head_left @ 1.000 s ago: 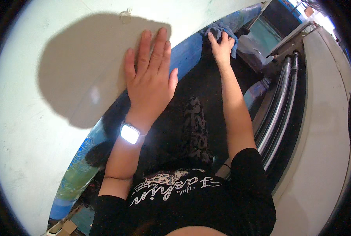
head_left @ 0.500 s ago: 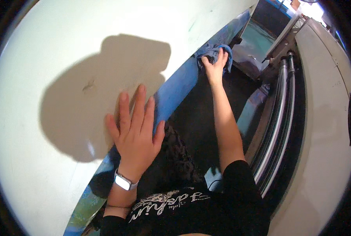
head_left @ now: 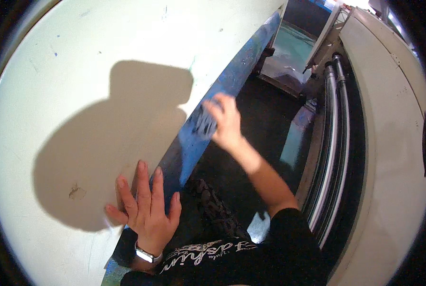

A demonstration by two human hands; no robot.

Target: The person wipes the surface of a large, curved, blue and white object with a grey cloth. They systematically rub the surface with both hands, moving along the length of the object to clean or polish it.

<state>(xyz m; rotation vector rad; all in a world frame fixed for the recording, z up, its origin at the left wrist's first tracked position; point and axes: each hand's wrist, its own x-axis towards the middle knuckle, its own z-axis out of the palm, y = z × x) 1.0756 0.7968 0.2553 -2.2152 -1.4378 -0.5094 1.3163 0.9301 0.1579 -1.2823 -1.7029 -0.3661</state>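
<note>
A broad white panel (head_left: 103, 33) fills the left side, with my shadow lying across it. Along its right edge runs a blue, paint-smeared strip (head_left: 244, 64). My right hand (head_left: 228, 123) presses a crumpled blue cloth (head_left: 204, 124) against this strip, fingers closed around it and somewhat blurred. Nearer to me, my left hand (head_left: 151, 217) is spread at the panel's edge, palm down, with nothing in it. Its fingertips reach over the white surface, and a watch (head_left: 146, 255) sits on that wrist.
On the right, two long metal rods (head_left: 333, 128) run beside a curved beige machine cover (head_left: 389, 138). A dark gap lies between them and the strip. At the far end stands a shiny greenish panel (head_left: 291, 52).
My right hand has drawn the cloth toward me and leftward along the blue strip. The view has shifted, and my left hand now appears lower, still spread.
</note>
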